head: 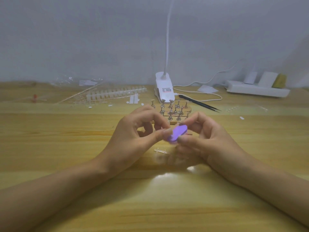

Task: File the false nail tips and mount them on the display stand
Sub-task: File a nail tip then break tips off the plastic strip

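Note:
My right hand [204,139] pinches a small purple nail file block [177,133] between thumb and fingers above the wooden table. My left hand [138,133] meets it from the left, thumb and forefinger pinched together against the file's edge; a clear nail tip there is too small and blurred to make out. Just behind my hands stands the wooden display stand [173,109] with several metal pegs. A short strip of clear nail tips [160,150] lies on the table below my hands.
A white clip lamp [164,88] sits behind the stand, its cable running right. Black tweezers [199,103] lie to the right. Racks of clear nail tips [115,94] and white adhesive dots [133,98] lie at the back left. A white power strip [257,89] is at the back right.

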